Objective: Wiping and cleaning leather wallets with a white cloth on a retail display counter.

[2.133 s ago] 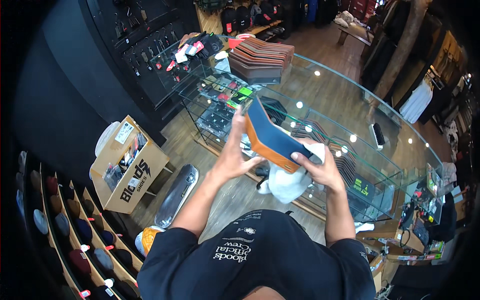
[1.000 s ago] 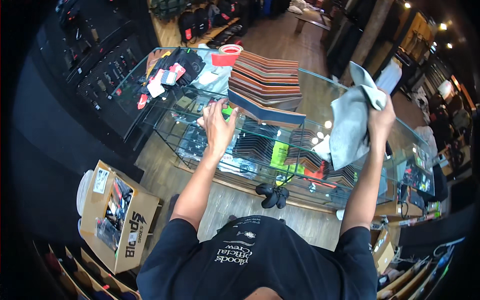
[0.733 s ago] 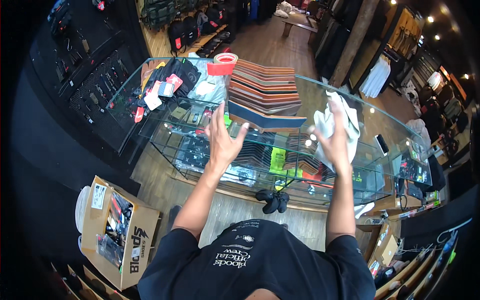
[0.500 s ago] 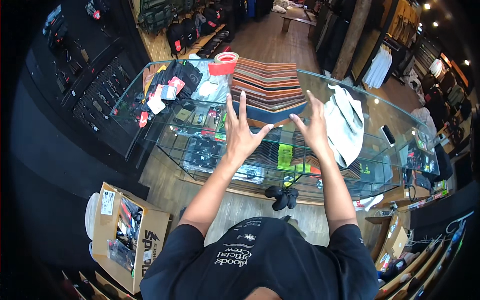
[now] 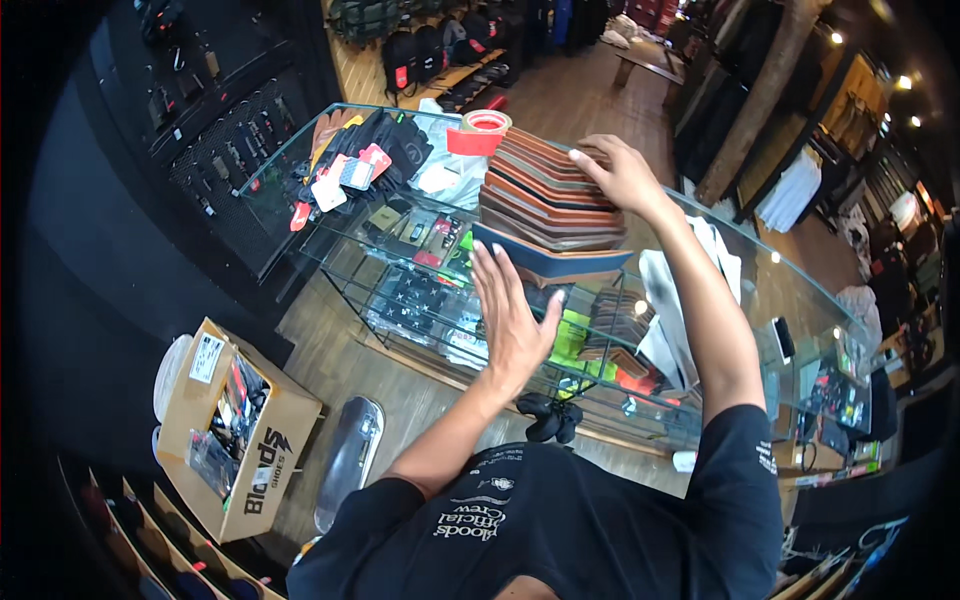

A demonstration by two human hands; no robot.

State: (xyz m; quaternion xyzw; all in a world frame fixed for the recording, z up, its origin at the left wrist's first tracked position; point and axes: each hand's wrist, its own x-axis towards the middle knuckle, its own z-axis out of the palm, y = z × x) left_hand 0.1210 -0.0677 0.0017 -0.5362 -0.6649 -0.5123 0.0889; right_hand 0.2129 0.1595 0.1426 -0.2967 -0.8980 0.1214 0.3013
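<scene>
A row of leather pieces [image 5: 550, 195], brown, orange and dark, stands on the glass counter [image 5: 790, 275]; each is folded in a V, and they look like open wallets. At the near end sits a dark blue one [image 5: 550, 264]. My left hand [image 5: 515, 325] has its fingers stretched out, the tips at the left edge of the blue piece. Over the far right end of the row lies my right hand [image 5: 622, 178], fingers bent and thumb apart, touching the pieces there. Its fingertips are partly hidden. Neither hand grips a piece.
Left of the row are a roll of red tape [image 5: 474, 142] and black gloves [image 5: 380, 150] with tags. A pale cloth [image 5: 665, 320] lies to the right, partly behind my right forearm. On the floor stand a cardboard box [image 5: 275, 455] and a skateboard [image 5: 352, 450].
My right hand has moved from the row's near right side up to its far right end. The left hand has drawn nearer to me. The view has turned, and the row sits tilted.
</scene>
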